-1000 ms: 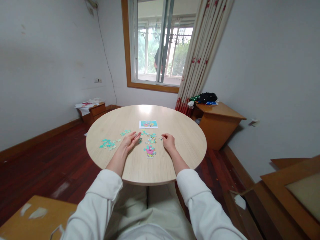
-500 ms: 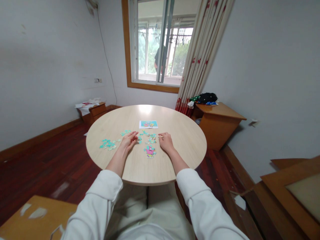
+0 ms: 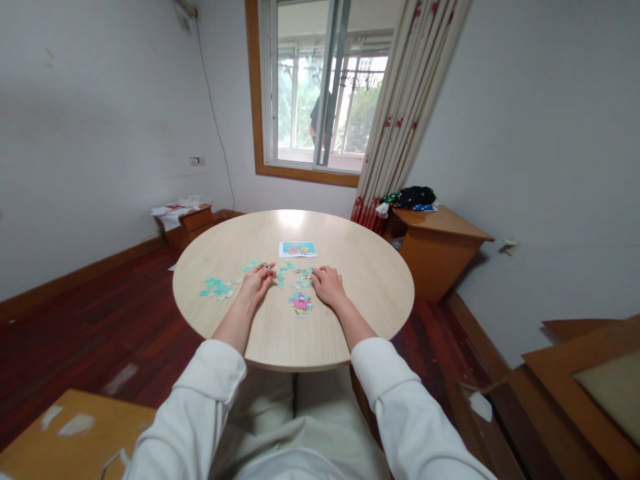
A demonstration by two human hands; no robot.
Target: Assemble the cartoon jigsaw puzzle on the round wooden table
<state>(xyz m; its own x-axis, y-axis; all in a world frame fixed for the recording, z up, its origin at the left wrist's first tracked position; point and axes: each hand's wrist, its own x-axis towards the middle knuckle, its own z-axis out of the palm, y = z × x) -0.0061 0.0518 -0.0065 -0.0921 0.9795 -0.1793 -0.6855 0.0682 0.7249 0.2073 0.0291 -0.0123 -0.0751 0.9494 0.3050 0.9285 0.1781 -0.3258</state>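
My left hand point(image 3: 257, 283) is over the left middle of the table, its thumb and fingers closed on a small puzzle piece point(image 3: 267, 267) with a dark spot. My right hand point(image 3: 329, 285) is palm down with its fingers reaching left, the tips at the right edge of a group of loose puzzle pieces point(image 3: 303, 275). Between my wrists lies a joined part of a jigsaw point(image 3: 301, 302) showing a pink figure. More turquoise pieces point(image 3: 217, 288) are spread left of my left hand. A picture card point(image 3: 298, 249) with the pink figure and a yellow one lies beyond the loose pieces.
The round wooden table point(image 3: 370, 303) has its near edge at my lap. A wooden desk point(image 3: 440, 233) with clothes stands behind it at right, a low cabinet point(image 3: 197, 219) at back left. Outside the window point(image 3: 320, 87) a person is partly visible.
My right hand has moved slightly left, its fingertips now at the loose pieces. A piece with a dark spot now shows at my left fingertips. The joined jigsaw part stays put.
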